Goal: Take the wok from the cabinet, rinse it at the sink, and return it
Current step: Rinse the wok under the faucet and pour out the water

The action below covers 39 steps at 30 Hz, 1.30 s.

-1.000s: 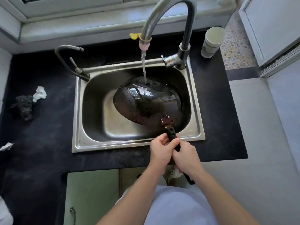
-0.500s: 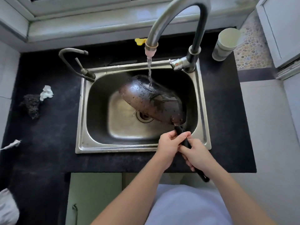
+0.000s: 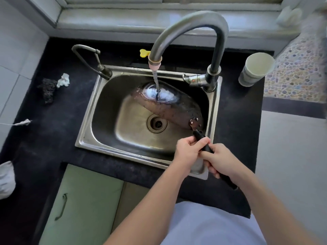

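Note:
The dark wok (image 3: pixel 175 110) hangs tilted on its side inside the steel sink (image 3: pixel 92 124), its outer bottom turned up toward me. Water from the tall tap (image 3: pixel 191 23) falls onto that underside and spreads over it. The wok's black handle (image 3: pixel 200 137) sticks out over the sink's front right corner. My left hand (image 3: pixel 189 151) grips the handle close to the wok. My right hand (image 3: pixel 221 160) grips it further back, and the handle's end pokes out behind that hand.
A pale cup (image 3: pixel 254 69) stands on the black counter at the right of the tap. A dark scrubber (image 3: pixel 47 89) and crumpled paper (image 3: pixel 62 80) lie left of the sink. A thin second tap (image 3: pixel 92 59) stands at the sink's back left. Green cabinet doors (image 3: pixel 83 200) are below.
The wok has been rolled from lying open side up to its side, with its underside under the running water. Both hands stayed on the handle, turning with it.

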Each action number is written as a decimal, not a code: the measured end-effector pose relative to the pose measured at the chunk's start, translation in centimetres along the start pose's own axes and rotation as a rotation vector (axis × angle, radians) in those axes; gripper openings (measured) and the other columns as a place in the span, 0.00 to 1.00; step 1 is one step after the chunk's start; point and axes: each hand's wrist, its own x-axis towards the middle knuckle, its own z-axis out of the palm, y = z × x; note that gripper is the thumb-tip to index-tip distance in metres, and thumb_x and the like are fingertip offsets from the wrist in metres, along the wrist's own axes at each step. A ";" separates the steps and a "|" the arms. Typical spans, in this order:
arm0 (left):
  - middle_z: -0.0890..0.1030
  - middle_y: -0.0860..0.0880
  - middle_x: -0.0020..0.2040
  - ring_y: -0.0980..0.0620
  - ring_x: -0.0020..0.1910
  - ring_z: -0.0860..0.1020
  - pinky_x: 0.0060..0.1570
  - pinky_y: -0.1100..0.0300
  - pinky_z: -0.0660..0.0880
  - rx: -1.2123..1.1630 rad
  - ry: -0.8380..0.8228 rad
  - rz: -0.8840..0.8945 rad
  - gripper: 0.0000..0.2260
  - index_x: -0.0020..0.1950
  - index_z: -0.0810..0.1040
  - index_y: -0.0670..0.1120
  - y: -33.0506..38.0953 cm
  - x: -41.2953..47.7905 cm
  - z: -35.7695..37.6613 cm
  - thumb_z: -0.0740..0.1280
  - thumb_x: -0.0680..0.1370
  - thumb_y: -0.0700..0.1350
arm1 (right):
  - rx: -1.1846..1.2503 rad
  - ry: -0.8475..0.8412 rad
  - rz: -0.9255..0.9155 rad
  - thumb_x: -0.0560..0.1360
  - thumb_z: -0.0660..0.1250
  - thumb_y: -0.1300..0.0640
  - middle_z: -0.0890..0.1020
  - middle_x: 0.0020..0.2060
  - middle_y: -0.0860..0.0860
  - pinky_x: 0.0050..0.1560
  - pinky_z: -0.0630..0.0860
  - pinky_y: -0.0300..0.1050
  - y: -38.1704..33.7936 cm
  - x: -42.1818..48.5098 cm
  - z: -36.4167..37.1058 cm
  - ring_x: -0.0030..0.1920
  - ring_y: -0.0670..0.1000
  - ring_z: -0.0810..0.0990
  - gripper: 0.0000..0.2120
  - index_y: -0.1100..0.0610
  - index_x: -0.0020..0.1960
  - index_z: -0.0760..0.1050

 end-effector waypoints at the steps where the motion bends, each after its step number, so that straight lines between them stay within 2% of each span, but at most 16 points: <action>1: 0.87 0.42 0.46 0.43 0.50 0.85 0.56 0.48 0.81 -0.008 0.001 0.004 0.09 0.48 0.85 0.40 0.2 0.3 0.2 0.73 0.75 0.46 | 0.017 -0.013 0.010 0.79 0.63 0.63 0.72 0.19 0.49 0.22 0.68 0.42 -0.3 0.1 -0.4 0.18 0.48 0.68 0.13 0.62 0.36 0.72; 5: 0.86 0.44 0.41 0.49 0.40 0.83 0.46 0.54 0.80 -0.042 0.004 -0.003 0.10 0.48 0.84 0.38 1.0 1.0 0.9 0.73 0.75 0.45 | 0.065 -0.056 0.043 0.78 0.65 0.60 0.71 0.24 0.55 0.20 0.65 0.41 -1.0 0.7 -1.8 0.21 0.50 0.66 0.11 0.62 0.38 0.72; 7: 0.86 0.45 0.41 0.50 0.40 0.84 0.45 0.56 0.80 -0.045 0.011 -0.006 0.11 0.50 0.84 0.37 1.3 1.3 1.2 0.73 0.75 0.45 | 0.039 -0.069 0.052 0.78 0.66 0.58 0.71 0.28 0.59 0.21 0.66 0.41 -1.1 1.1 -2.3 0.23 0.51 0.67 0.11 0.62 0.38 0.73; 11: 0.87 0.43 0.43 0.50 0.42 0.84 0.47 0.54 0.81 -0.034 0.019 -0.007 0.12 0.49 0.85 0.37 2.1 1.7 1.3 0.74 0.74 0.46 | 0.024 -0.102 0.045 0.77 0.68 0.56 0.72 0.32 0.60 0.21 0.66 0.40 -1.7 1.7 -3.2 0.25 0.53 0.67 0.10 0.61 0.40 0.74; 14: 0.86 0.39 0.46 0.47 0.44 0.83 0.52 0.50 0.80 -0.047 0.019 0.005 0.12 0.49 0.85 0.36 2.7 1.9 1.1 0.74 0.74 0.46 | 0.026 -0.121 0.045 0.77 0.68 0.57 0.72 0.32 0.60 0.21 0.65 0.39 -2.4 2.0 -3.5 0.25 0.52 0.66 0.10 0.61 0.40 0.74; 20: 0.86 0.40 0.47 0.40 0.52 0.84 0.59 0.43 0.79 -0.092 0.013 0.007 0.14 0.47 0.86 0.40 3.8 2.2 0.0 0.76 0.70 0.50 | 0.000 -0.155 0.068 0.77 0.68 0.57 0.73 0.31 0.57 0.21 0.66 0.38 -4.5 2.7 -3.2 0.24 0.49 0.67 0.09 0.61 0.41 0.75; 24: 0.86 0.40 0.47 0.42 0.51 0.84 0.58 0.45 0.79 -0.177 0.031 0.002 0.07 0.46 0.85 0.39 5.0 2.4 -0.9 0.74 0.75 0.44 | -0.023 -0.185 0.068 0.77 0.68 0.58 0.73 0.28 0.52 0.21 0.66 0.38 -6.3 3.6 -3.0 0.23 0.47 0.68 0.09 0.61 0.40 0.74; 28: 0.87 0.42 0.45 0.45 0.49 0.85 0.55 0.49 0.80 -0.217 0.051 0.002 0.06 0.45 0.85 0.41 6.2 2.8 -1.7 0.74 0.75 0.44 | -0.053 -0.238 0.088 0.78 0.68 0.58 0.73 0.29 0.52 0.21 0.67 0.37 -8.2 4.4 -3.1 0.23 0.46 0.68 0.08 0.61 0.42 0.74; 34: 0.87 0.43 0.45 0.48 0.45 0.84 0.47 0.54 0.80 -0.265 0.091 0.017 0.05 0.44 0.85 0.42 7.0 3.2 -2.8 0.73 0.76 0.44 | -0.076 -0.247 0.074 0.78 0.68 0.60 0.73 0.23 0.48 0.19 0.66 0.36 -10.1 5.2 -2.3 0.21 0.44 0.68 0.11 0.60 0.38 0.73; 36: 0.86 0.43 0.46 0.48 0.45 0.84 0.47 0.54 0.80 -0.270 0.091 0.015 0.05 0.45 0.85 0.42 7.0 2.9 -2.7 0.72 0.76 0.43 | -0.094 -0.242 0.059 0.78 0.67 0.60 0.72 0.22 0.48 0.20 0.67 0.36 -10.0 5.1 -2.3 0.20 0.44 0.68 0.12 0.60 0.37 0.73; 39: 0.87 0.42 0.46 0.46 0.49 0.85 0.52 0.51 0.81 -0.268 0.073 0.015 0.05 0.45 0.85 0.42 6.5 2.3 -2.1 0.72 0.76 0.42 | -0.105 -0.236 0.042 0.78 0.67 0.58 0.73 0.26 0.51 0.21 0.68 0.37 -8.9 4.4 -2.6 0.21 0.46 0.69 0.11 0.61 0.39 0.74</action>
